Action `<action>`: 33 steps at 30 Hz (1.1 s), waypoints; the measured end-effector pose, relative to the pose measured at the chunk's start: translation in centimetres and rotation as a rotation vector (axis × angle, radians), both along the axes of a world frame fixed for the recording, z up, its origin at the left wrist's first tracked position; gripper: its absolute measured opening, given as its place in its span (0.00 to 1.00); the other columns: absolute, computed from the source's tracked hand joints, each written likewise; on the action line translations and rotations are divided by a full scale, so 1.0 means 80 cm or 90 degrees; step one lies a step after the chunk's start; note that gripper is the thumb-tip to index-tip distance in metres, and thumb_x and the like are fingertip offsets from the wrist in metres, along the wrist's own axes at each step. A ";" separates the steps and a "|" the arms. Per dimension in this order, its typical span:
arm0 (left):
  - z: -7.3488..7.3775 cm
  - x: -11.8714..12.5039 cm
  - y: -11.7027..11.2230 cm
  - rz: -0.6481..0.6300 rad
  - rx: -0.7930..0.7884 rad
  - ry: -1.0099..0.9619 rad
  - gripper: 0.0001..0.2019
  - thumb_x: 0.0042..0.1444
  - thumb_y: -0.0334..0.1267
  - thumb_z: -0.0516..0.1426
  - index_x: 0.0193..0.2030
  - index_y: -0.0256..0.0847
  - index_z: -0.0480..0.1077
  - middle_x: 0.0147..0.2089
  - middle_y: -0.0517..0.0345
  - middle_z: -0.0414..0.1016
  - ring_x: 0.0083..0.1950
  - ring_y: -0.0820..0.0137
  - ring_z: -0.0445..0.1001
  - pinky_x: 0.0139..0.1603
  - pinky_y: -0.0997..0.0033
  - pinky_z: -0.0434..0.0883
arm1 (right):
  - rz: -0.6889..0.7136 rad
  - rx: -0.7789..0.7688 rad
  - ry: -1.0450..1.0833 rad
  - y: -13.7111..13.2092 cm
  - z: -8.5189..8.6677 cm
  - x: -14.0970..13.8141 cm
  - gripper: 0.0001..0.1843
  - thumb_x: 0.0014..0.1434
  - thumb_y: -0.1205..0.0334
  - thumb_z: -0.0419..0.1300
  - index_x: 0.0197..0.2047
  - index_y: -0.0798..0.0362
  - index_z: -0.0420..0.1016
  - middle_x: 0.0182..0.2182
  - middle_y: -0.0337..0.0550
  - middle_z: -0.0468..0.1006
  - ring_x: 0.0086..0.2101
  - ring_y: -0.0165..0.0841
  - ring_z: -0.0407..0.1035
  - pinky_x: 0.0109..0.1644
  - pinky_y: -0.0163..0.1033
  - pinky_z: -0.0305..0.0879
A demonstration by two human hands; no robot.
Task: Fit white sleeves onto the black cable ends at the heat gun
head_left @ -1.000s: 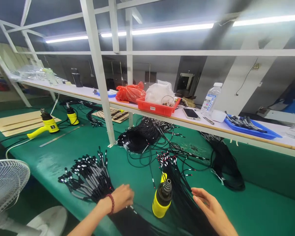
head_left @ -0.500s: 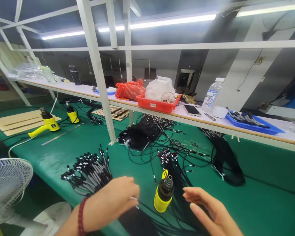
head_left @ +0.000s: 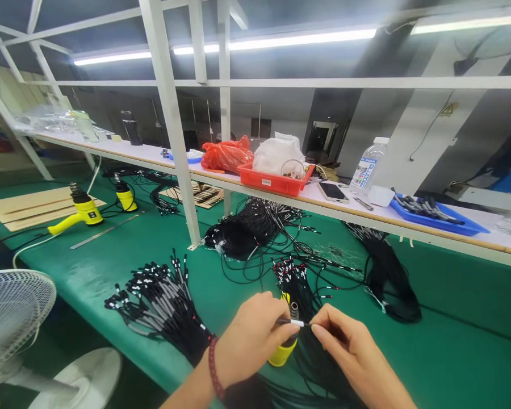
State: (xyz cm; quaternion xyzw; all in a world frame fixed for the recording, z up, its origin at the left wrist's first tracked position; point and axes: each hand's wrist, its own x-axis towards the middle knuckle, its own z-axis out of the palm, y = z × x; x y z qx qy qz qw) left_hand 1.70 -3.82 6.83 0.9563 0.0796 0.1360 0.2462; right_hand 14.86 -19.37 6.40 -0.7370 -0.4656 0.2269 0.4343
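Left hand (head_left: pixel 255 332) and right hand (head_left: pixel 344 343) clamp fingertips on a thin, white-banded black cable (head_left: pixel 297 323), above the green-topped counter (head_left: pixel 89 284) near its front edge; working the band seems underway, calling next for steadiness.

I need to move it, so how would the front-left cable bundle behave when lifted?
The cable bundle would probably droop, since its strands look slender. Its grey sleeves look thicker, so those sections may bend less. The tips fan apart and may snag.

Left hand (head_left: pixel 253 332) swung over beside right hand (head_left: pixel 347 343); both now pinch cable (head_left: pixel 297 323)
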 end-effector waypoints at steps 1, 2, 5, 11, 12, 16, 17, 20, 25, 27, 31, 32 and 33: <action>-0.002 0.001 0.002 0.006 -0.012 0.011 0.09 0.65 0.39 0.52 0.34 0.41 0.65 0.31 0.63 0.67 0.37 0.69 0.65 0.41 0.71 0.61 | -0.001 -0.005 -0.007 0.001 -0.002 0.004 0.16 0.65 0.51 0.50 0.28 0.51 0.64 0.24 0.32 0.63 0.26 0.28 0.54 0.28 0.31 0.52; -0.003 0.001 0.004 0.012 -0.022 0.023 0.09 0.65 0.39 0.52 0.33 0.41 0.65 0.30 0.63 0.66 0.37 0.69 0.65 0.40 0.72 0.61 | -0.006 -0.011 -0.016 0.003 -0.004 0.007 0.16 0.64 0.51 0.50 0.29 0.51 0.65 0.24 0.32 0.62 0.26 0.28 0.53 0.28 0.32 0.51; -0.008 0.005 0.008 0.030 -0.046 0.047 0.12 0.66 0.38 0.50 0.30 0.41 0.64 0.29 0.63 0.65 0.35 0.70 0.64 0.36 0.73 0.60 | -0.024 -0.022 -0.033 0.009 -0.012 0.014 0.16 0.64 0.52 0.50 0.28 0.51 0.65 0.24 0.32 0.63 0.26 0.28 0.53 0.27 0.32 0.50; -0.025 0.015 0.016 0.067 -0.070 0.065 0.17 0.67 0.42 0.46 0.27 0.41 0.61 0.27 0.63 0.65 0.33 0.69 0.64 0.35 0.72 0.59 | -0.069 -0.013 -0.053 0.019 -0.025 0.021 0.16 0.62 0.51 0.53 0.26 0.50 0.63 0.24 0.34 0.64 0.26 0.29 0.57 0.30 0.31 0.56; -0.028 0.017 0.017 0.067 -0.076 0.063 0.18 0.68 0.42 0.45 0.27 0.41 0.62 0.27 0.62 0.65 0.34 0.69 0.64 0.35 0.72 0.59 | -0.076 -0.014 -0.064 0.020 -0.026 0.022 0.16 0.61 0.51 0.53 0.26 0.50 0.63 0.23 0.34 0.64 0.26 0.29 0.57 0.30 0.31 0.56; -0.038 0.022 0.019 0.087 -0.096 0.044 0.17 0.67 0.43 0.45 0.27 0.42 0.62 0.29 0.62 0.66 0.35 0.69 0.65 0.36 0.72 0.60 | -0.103 -0.027 -0.096 0.025 -0.032 0.026 0.17 0.61 0.50 0.52 0.25 0.50 0.62 0.22 0.33 0.64 0.24 0.29 0.56 0.27 0.32 0.54; -0.039 0.023 0.019 0.095 -0.101 0.039 0.17 0.67 0.43 0.45 0.28 0.42 0.62 0.29 0.62 0.66 0.35 0.69 0.65 0.36 0.72 0.60 | -0.108 -0.028 -0.100 0.027 -0.033 0.027 0.17 0.61 0.50 0.52 0.25 0.50 0.62 0.22 0.33 0.64 0.24 0.29 0.56 0.27 0.32 0.53; -0.043 0.026 0.020 0.115 -0.117 0.025 0.15 0.66 0.43 0.46 0.28 0.42 0.62 0.30 0.62 0.67 0.35 0.69 0.65 0.37 0.71 0.59 | -0.114 -0.022 -0.107 0.031 -0.037 0.030 0.16 0.60 0.51 0.53 0.25 0.50 0.62 0.22 0.34 0.65 0.24 0.29 0.57 0.26 0.32 0.52; -0.049 0.031 0.024 0.122 -0.142 0.003 0.13 0.65 0.42 0.49 0.30 0.42 0.64 0.30 0.63 0.68 0.36 0.68 0.66 0.38 0.71 0.60 | -0.115 -0.011 -0.117 0.037 -0.041 0.034 0.15 0.60 0.53 0.54 0.25 0.50 0.63 0.20 0.32 0.65 0.23 0.28 0.56 0.26 0.33 0.51; -0.052 0.033 0.025 0.124 -0.151 0.002 0.12 0.64 0.41 0.50 0.30 0.41 0.64 0.31 0.62 0.68 0.36 0.68 0.66 0.38 0.71 0.60 | -0.113 -0.014 -0.116 0.038 -0.043 0.036 0.15 0.59 0.53 0.54 0.25 0.50 0.64 0.20 0.33 0.66 0.23 0.28 0.57 0.26 0.33 0.52; -0.058 0.037 0.025 0.130 -0.166 0.007 0.10 0.62 0.40 0.51 0.31 0.41 0.66 0.31 0.62 0.69 0.37 0.67 0.66 0.39 0.70 0.61 | -0.107 -0.030 -0.119 0.039 -0.047 0.038 0.15 0.60 0.52 0.54 0.25 0.51 0.65 0.21 0.34 0.68 0.24 0.29 0.60 0.26 0.33 0.52; -0.059 0.038 0.025 0.132 -0.171 0.006 0.09 0.62 0.40 0.52 0.31 0.41 0.66 0.32 0.62 0.70 0.37 0.67 0.66 0.39 0.69 0.62 | -0.109 -0.029 -0.124 0.039 -0.048 0.039 0.15 0.60 0.52 0.54 0.26 0.51 0.65 0.21 0.34 0.69 0.24 0.29 0.60 0.27 0.33 0.52; -0.060 0.039 0.025 0.133 -0.176 0.002 0.09 0.62 0.40 0.52 0.31 0.41 0.66 0.32 0.62 0.70 0.37 0.67 0.67 0.40 0.69 0.62 | -0.111 -0.027 -0.128 0.039 -0.048 0.040 0.14 0.60 0.52 0.54 0.26 0.51 0.66 0.21 0.34 0.69 0.24 0.29 0.61 0.27 0.33 0.53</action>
